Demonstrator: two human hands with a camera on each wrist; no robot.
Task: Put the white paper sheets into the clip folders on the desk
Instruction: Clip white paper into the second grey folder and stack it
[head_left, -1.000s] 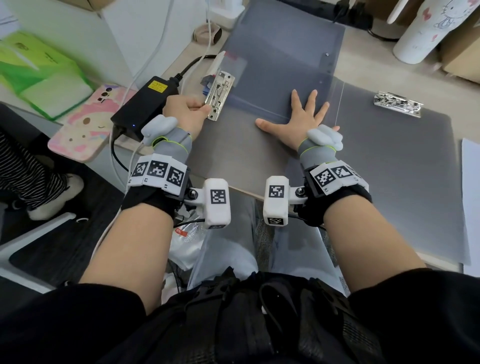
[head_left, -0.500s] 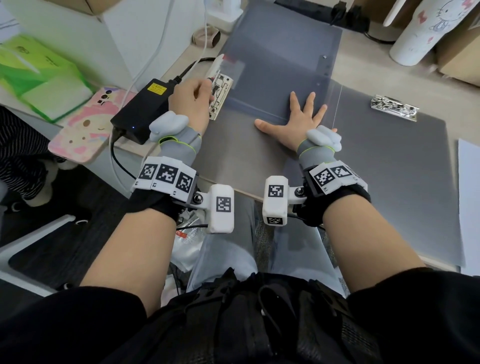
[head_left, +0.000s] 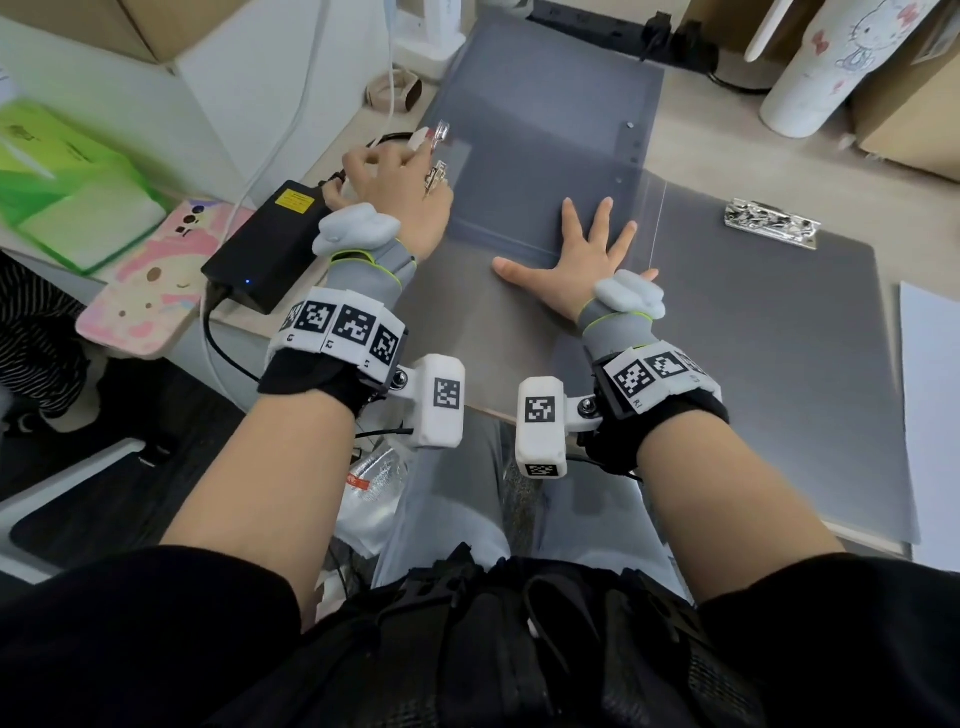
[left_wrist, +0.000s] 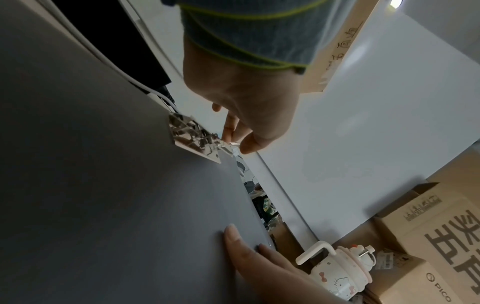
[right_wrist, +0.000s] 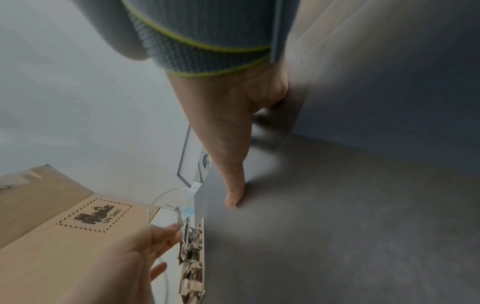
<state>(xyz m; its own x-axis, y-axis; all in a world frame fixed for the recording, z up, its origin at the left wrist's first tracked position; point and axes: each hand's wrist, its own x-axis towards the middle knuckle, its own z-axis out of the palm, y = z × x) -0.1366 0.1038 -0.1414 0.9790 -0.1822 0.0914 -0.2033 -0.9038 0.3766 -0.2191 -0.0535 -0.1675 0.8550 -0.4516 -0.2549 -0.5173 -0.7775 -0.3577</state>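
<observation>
Since a second ago the left hand (head_left: 395, 192) has climbed from the near end of the metal clip (head_left: 435, 175) to its far end, and the clear lever tip (head_left: 439, 131) now stands raised above the knuckles. Thumb and fingers pinch that lever, as the left wrist view shows, so the spring clamp on the left grey folder (head_left: 519, 156) looks to be lifting open. To do this well, the pull should go straight up and back along the lever's hinge, not sideways, or the folder may skid toward the black power adapter (head_left: 265, 244) at the table (head_left: 701, 130) edge. Further right, the right hand (head_left: 582, 260) lies flat with fingers spread, gripping nothing, pressing the folder down; it should keep its weight there while the clamp is held open, as the spring could otherwise lift the board. To its right, a second folder (head_left: 779, 364) lies with its own clip (head_left: 771, 226) apparently shut. At the far right edge a white paper sheet (head_left: 935, 415) lies on the table, not yet in any folder; I judge the right hand must fetch it once the clamp stays open.
</observation>
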